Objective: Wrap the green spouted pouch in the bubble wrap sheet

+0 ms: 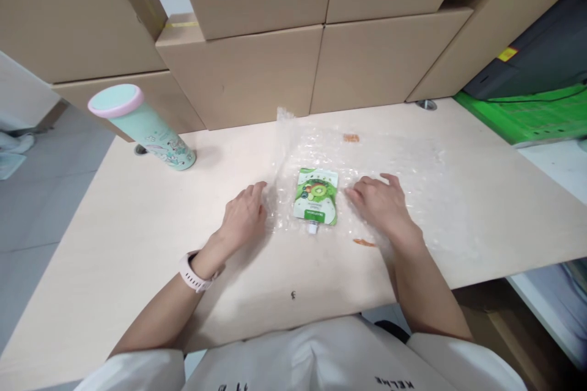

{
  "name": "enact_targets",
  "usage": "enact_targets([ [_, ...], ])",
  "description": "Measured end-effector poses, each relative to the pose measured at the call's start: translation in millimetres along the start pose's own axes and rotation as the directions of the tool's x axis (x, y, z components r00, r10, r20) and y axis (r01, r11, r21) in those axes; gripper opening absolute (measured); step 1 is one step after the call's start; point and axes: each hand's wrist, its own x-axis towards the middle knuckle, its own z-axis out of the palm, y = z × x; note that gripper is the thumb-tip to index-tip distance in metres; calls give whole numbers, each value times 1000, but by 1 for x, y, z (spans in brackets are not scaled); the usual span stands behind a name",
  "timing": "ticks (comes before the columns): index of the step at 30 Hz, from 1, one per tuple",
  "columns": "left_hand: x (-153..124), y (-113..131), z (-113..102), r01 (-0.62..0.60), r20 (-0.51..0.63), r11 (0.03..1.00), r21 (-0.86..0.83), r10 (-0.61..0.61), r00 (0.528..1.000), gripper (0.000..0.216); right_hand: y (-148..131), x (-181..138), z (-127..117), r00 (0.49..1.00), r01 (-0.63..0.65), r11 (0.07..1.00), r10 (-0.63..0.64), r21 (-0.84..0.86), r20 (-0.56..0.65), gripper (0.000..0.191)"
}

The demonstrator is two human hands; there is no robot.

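Observation:
A sheet of clear bubble wrap (413, 165) is spread over the table, with its left side slightly raised. On it lies a green and white spouted pouch (316, 197) with a kiwi picture, its white cap pointing toward me. My left hand (244, 212) is at the wrap's left edge, fingers curled and closed on the film; the thumb is partly hidden. To the right of the pouch, my right hand (381, 203) rests on the wrap with its fingers apart, holding nothing. Neither hand touches the pouch.
A mint-green tumbler (151, 131) with a pink rim stands at the table's back left. Stacked cardboard boxes (257, 73) line the back edge. A green plastic crate (532, 113) is at the far right, with a dark case (527, 55) above it.

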Motion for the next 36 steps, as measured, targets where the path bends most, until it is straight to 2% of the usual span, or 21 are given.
enact_targets([
  [3, -11, -9, 7, 10, -10, 974, -225, -13, 1000, 67, 2, 3, 7, 990, -108, 994, 107, -12, -91, 46],
  [5, -16, -9, 13, -20, -37, 945, -328, 9, 999, 70, -5, 4, 10, 984, -110, 992, 116, 56, -133, 47],
  [9, -19, -4, 20, -65, -67, 952, -301, 47, 997, 52, -24, 6, 18, 984, -62, 959, 105, 276, -144, 43],
  [11, -18, -2, 20, -55, -61, 952, -300, 38, 997, 43, -29, 6, 22, 983, -100, 887, 157, 451, -90, 39],
  [13, -18, -1, 19, -19, -64, 934, -358, -4, 998, 38, -32, 7, 25, 978, -161, 716, 211, 680, 9, 38],
  [14, -17, -2, 18, 2, -67, 916, -400, -32, 997, 36, -33, 7, 25, 973, -184, 576, 222, 796, 65, 38],
  [16, -15, -4, 17, 49, -51, 860, -507, -88, 995, 31, -38, 7, 22, 969, -194, 223, 195, 955, 151, 41],
  [18, -12, -8, 18, 111, 18, 761, -639, -130, 991, 26, -45, 6, 18, 969, -187, -92, 146, 978, 199, 44],
  [20, -9, -12, 20, 185, 125, 618, -764, -140, 982, 24, -56, 5, 16, 967, -205, -261, 98, 943, 237, 45],
  [22, -6, -15, 22, 245, 204, 481, -841, -136, 969, 25, -67, 4, 17, 966, -227, -327, 47, 917, 256, 43],
  [25, -4, -18, 24, 267, 221, 385, -883, -161, 962, 29, -82, 3, 27, 971, -228, -313, -9, 922, 238, 44],
  [30, -7, -18, 23, 240, 177, 414, -878, -184, 967, 39, -89, 11, 44, 972, -237, -218, -63, 947, 229, 48],
  [32, -7, -17, 22, 229, 167, 424, -876, -178, 970, 44, -88, 12, 46, 975, -220, -146, -76, 964, 211, 44],
  [34, -8, -16, 21, 229, 165, 423, -877, -183, 969, 49, -88, 11, 45, 985, -167, 41, -41, 985, 168, 35],
  [36, -8, -15, 20, 246, 180, 405, -881, -193, 965, 54, -88, 8, 41, 996, -85, 353, 25, 932, 82, 35],
])
